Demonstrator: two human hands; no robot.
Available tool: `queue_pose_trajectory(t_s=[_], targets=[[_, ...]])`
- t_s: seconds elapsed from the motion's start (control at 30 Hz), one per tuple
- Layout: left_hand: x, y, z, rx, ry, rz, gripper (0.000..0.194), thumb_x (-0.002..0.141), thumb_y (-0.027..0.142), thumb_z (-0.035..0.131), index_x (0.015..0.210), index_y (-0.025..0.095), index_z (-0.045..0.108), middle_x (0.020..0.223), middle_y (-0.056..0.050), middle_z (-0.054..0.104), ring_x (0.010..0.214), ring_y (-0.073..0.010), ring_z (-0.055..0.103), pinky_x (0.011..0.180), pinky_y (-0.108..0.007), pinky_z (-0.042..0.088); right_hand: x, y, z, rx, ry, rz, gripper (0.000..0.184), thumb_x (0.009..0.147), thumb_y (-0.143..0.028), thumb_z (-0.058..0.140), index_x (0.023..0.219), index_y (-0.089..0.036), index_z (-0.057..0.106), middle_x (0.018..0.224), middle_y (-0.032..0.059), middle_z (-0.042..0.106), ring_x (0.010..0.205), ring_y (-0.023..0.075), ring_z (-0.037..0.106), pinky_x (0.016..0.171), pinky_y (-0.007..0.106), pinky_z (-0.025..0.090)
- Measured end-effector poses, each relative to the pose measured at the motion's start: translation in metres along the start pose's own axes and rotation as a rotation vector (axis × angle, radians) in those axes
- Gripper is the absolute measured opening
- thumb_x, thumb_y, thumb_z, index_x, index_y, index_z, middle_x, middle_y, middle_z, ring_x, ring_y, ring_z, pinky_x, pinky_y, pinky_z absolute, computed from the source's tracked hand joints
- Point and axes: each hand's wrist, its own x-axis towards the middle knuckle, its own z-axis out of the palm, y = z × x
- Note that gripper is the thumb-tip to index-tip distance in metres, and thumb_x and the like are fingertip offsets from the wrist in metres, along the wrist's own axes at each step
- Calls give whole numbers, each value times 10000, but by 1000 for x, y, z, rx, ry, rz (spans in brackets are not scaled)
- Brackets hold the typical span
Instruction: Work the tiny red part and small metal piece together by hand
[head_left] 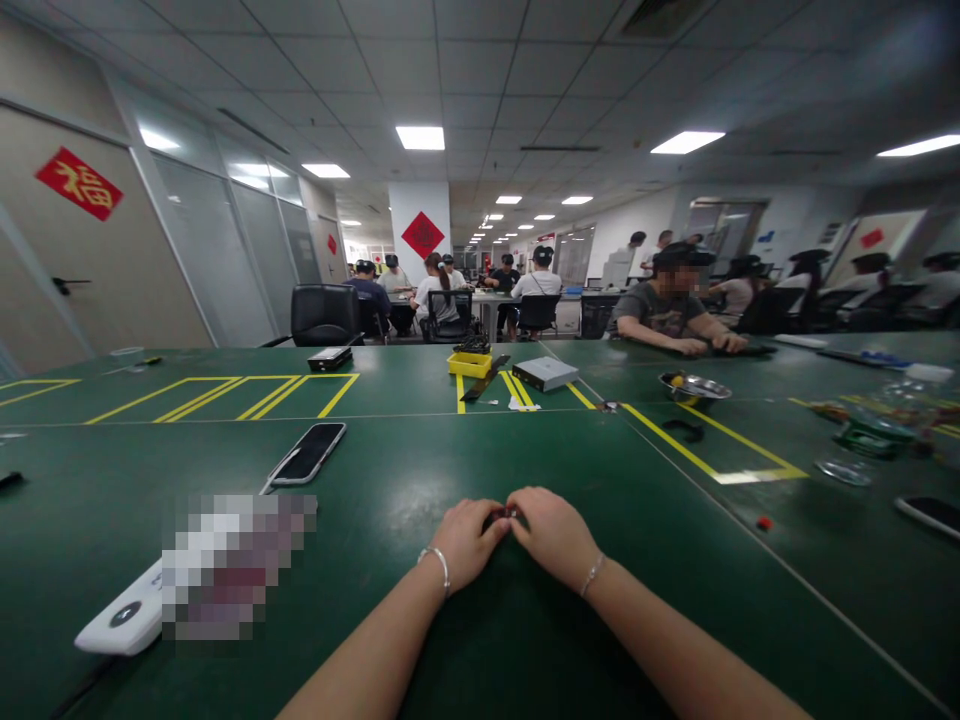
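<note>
Both of my hands meet over the green table (390,590), a short way in front of me. My left hand (466,540) has its fingers curled round a small dark object (501,514), too small to name. From the other side my right hand (553,532) pinches at the same object, thumb and fingertips pressed together. Most of that thing is hidden by the fingers; a dark, slightly reddish bit shows between the fingertips. A bracelet circles each wrist.
Left lie a phone (309,455) with a cable and a white power strip (124,612). Farther off are a yellow tray (469,364), a grey box (545,374) and a metal bowl (701,390). A bottle (874,430) stands right. Across the table a person (675,310) sits.
</note>
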Motion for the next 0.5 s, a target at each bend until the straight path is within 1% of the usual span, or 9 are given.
queue_pose_trajectory(t_s=[0.07, 0.13, 0.2, 0.23, 0.27, 0.33, 0.4, 0.47, 0.5], targets=[[1, 0, 0, -51, -33, -30, 263, 791, 344, 349, 910, 214, 544, 817, -18, 603, 788, -155, 523, 698, -256, 374, -3, -8, 4, -1, -11, -40, 143, 753, -233, 419, 836, -197, 531, 791, 29, 561, 779, 150, 494, 709, 267, 367], [1, 0, 1, -101, -58, -56, 233, 788, 315, 351, 854, 206, 547, 742, -1, 603, 717, -136, 529, 642, -231, 372, -4, -8, 4, 12, -33, -95, 166, 756, -278, 430, 863, -200, 531, 802, 30, 567, 781, 155, 495, 715, 277, 368], [1, 0, 0, -141, -53, -72, 229, 785, 314, 347, 809, 201, 545, 707, 9, 601, 676, -124, 526, 609, -216, 362, -1, 2, -1, 19, -28, -109, 253, 751, -366, 433, 921, -203, 525, 844, 38, 574, 807, 169, 494, 732, 295, 367], [1, -1, 0, -159, -39, -81, 236, 784, 320, 341, 792, 199, 543, 700, 11, 600, 663, -119, 523, 600, -211, 358, 0, 11, -5, 9, -4, -77, 304, 752, -402, 416, 957, -200, 517, 880, 49, 575, 834, 179, 491, 748, 308, 363], [1, -2, -1, -179, -25, -91, 246, 784, 323, 330, 773, 195, 540, 691, 14, 597, 650, -115, 520, 594, -207, 354, 1, 23, -9, -15, 35, -12, 344, 760, -419, 389, 989, -193, 508, 920, 65, 570, 867, 191, 484, 767, 323, 357], [1, -4, -1, -213, 1, -121, 284, 788, 312, 289, 702, 188, 529, 626, 21, 578, 613, -109, 512, 580, -202, 347, -2, 57, -21, -117, 146, 203, 378, 778, -401, 332, 1031, -171, 493, 1001, 106, 542, 943, 226, 454, 802, 366, 335], [1, -7, -1, -221, 18, -164, 331, 787, 293, 249, 603, 182, 501, 533, 29, 534, 565, -109, 497, 559, -202, 337, -15, 103, -31, -257, 250, 472, 392, 766, -377, 329, 1044, -152, 489, 1069, 149, 495, 1017, 283, 403, 816, 429, 308], [2, -10, -1, -209, 26, -205, 352, 780, 288, 234, 540, 183, 470, 467, 35, 487, 527, -112, 479, 532, -205, 323, -38, 154, -38, -363, 313, 774, 442, 724, -425, 372, 1037, -141, 502, 1117, 189, 444, 1078, 376, 318, 795, 520, 273], [2, -11, 0, -206, 23, -219, 353, 775, 292, 235, 528, 184, 463, 450, 37, 474, 515, -114, 472, 521, -206, 317, -51, 179, -39, -360, 327, 915, 474, 704, -458, 386, 1023, -133, 518, 1132, 215, 422, 1090, 412, 287, 776, 545, 266]])
